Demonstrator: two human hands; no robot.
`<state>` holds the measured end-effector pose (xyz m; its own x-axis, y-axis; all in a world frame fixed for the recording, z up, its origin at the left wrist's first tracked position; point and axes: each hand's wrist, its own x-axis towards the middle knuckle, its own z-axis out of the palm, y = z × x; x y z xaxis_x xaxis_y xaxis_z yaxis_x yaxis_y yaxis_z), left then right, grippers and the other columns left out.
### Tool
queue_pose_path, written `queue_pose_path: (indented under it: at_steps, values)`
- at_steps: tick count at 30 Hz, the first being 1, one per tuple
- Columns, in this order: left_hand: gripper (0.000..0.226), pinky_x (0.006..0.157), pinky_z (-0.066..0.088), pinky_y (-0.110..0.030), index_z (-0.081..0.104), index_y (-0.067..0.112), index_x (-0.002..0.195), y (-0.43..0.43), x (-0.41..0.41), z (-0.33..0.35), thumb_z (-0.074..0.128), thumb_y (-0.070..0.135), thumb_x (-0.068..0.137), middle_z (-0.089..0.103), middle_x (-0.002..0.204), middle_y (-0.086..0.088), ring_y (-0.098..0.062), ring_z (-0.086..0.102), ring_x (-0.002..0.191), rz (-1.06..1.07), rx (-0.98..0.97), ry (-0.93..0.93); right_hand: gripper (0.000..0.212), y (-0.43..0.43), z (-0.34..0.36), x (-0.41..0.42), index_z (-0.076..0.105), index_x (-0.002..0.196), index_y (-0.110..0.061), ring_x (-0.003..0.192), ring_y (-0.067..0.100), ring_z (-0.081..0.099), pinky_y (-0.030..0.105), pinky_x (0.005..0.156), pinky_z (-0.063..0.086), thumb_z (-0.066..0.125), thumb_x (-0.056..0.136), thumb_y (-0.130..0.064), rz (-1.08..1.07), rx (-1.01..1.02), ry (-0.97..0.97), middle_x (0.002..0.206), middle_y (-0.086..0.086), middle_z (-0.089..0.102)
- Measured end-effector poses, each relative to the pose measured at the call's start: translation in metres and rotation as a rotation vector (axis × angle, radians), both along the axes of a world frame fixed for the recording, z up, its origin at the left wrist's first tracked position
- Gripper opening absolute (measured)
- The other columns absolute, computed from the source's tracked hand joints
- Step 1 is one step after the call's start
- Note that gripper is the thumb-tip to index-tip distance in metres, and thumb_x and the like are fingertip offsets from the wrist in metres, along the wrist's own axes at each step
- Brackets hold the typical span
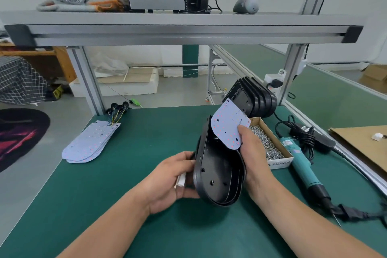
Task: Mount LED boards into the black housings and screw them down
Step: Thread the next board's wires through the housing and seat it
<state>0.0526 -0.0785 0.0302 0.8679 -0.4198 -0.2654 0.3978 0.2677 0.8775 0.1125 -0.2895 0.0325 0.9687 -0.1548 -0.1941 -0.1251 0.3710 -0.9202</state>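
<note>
A black oval housing [217,174] is tilted up above the green mat, its hollow side facing me. My left hand [169,180] grips its left rim and also holds a small white piece. My right hand [253,153] supports the housing's right side and pinches a white LED board [228,128] with the thumb; the board stands tilted over the housing's upper end. A pile of more LED boards [90,142] with wired black parts lies at the mat's left. A row of black housings [253,98] stands at the back right.
A cardboard box of small screws [270,144] sits right of my hands. A teal electric screwdriver [301,161] with its cable lies further right, beside a cardboard sheet [360,142]. An aluminium shelf [184,27] spans overhead. The green mat [129,174] ends at the left edge.
</note>
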Motion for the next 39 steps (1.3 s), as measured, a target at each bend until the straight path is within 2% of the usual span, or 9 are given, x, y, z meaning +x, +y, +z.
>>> queue_pose_path:
  at_steps: [3,5,9,15,19,25,30,36,39]
  values:
    - [0.05,0.087,0.061,-0.049,0.066,0.01,0.137,0.0,-0.002,-0.001,0.062,0.046,0.101,0.072,0.128,-0.014,-0.028,0.073,0.104,-0.099,0.014,-0.014,0.033,0.002,0.002,0.003,0.077,0.111,-0.011,0.099,0.029,0.073,0.05,0.094,0.057,0.058,0.099,-0.036,0.007,0.039,-0.007,0.114,0.01,0.079]
    - [0.064,0.099,0.057,-0.054,0.062,0.019,0.145,0.008,-0.003,0.0,0.056,0.064,0.1,0.067,0.142,-0.008,-0.03,0.067,0.126,-0.206,-0.069,-0.07,0.036,0.003,0.001,0.005,0.073,0.118,-0.005,0.098,0.029,0.07,0.051,0.094,0.056,0.056,0.102,-0.032,0.007,0.052,-0.017,0.115,0.01,0.078]
    - [0.08,0.119,0.041,-0.064,0.041,0.016,0.159,0.014,-0.002,-0.004,0.08,0.029,0.09,0.05,0.16,-0.015,-0.041,0.048,0.147,-0.333,-0.043,-0.245,0.031,0.003,0.0,0.004,0.075,0.115,-0.01,0.085,0.019,0.072,0.034,0.073,0.059,0.051,0.103,-0.028,-0.009,0.088,-0.039,0.108,0.007,0.079]
    - [0.061,0.096,0.061,-0.047,0.054,0.004,0.142,0.015,0.007,0.001,0.071,0.039,0.095,0.068,0.137,-0.023,-0.037,0.071,0.116,-0.016,0.002,-0.199,0.027,-0.005,0.004,0.006,0.07,0.116,-0.013,0.094,0.023,0.071,0.033,0.079,0.057,0.046,0.105,-0.017,-0.002,0.118,-0.098,0.108,0.001,0.077]
    - [0.049,0.089,0.064,-0.044,0.057,0.001,0.136,0.028,0.014,0.0,0.065,0.034,0.101,0.071,0.131,-0.026,-0.039,0.074,0.109,0.103,0.055,-0.133,0.036,-0.002,0.006,0.004,0.064,0.13,-0.006,0.109,0.029,0.067,0.048,0.094,0.048,0.051,0.102,-0.024,0.029,0.019,-0.139,0.131,0.018,0.071]
    - [0.025,0.068,0.063,-0.031,0.065,0.011,0.125,0.029,0.015,-0.003,0.061,0.029,0.108,0.081,0.111,-0.01,-0.03,0.08,0.1,0.122,0.389,-0.142,0.007,-0.003,0.005,0.004,0.055,0.102,-0.014,0.092,0.026,0.043,0.042,0.084,0.033,0.054,0.098,-0.02,0.042,-0.079,-0.184,0.102,0.006,0.049]
    - [0.014,0.057,0.06,-0.031,0.068,0.012,0.114,0.028,0.014,-0.007,0.07,0.019,0.102,0.08,0.096,-0.007,-0.029,0.079,0.074,0.197,0.525,-0.228,0.021,-0.002,0.005,0.002,0.062,0.106,0.001,0.084,0.021,0.066,0.032,0.07,0.054,0.046,0.105,-0.013,0.038,-0.213,-0.199,0.096,0.006,0.07]
    - [0.018,0.052,0.055,-0.025,0.072,0.006,0.112,0.03,0.016,-0.004,0.077,0.013,0.096,0.076,0.087,-0.005,-0.017,0.068,0.059,0.272,0.389,-0.225,0.025,-0.004,0.007,0.001,0.059,0.105,0.005,0.082,0.023,0.061,0.034,0.072,0.049,0.049,0.103,-0.017,0.047,-0.219,-0.205,0.094,0.009,0.065]
    - [0.022,0.045,0.048,-0.023,0.072,0.005,0.104,0.032,0.017,-0.002,0.079,0.024,0.095,0.071,0.085,-0.005,-0.013,0.058,0.051,0.296,0.308,-0.226,0.014,-0.006,0.007,0.001,0.064,0.094,-0.009,0.081,0.02,0.059,0.032,0.07,0.046,0.055,0.097,-0.02,0.073,-0.188,-0.181,0.091,0.008,0.062]
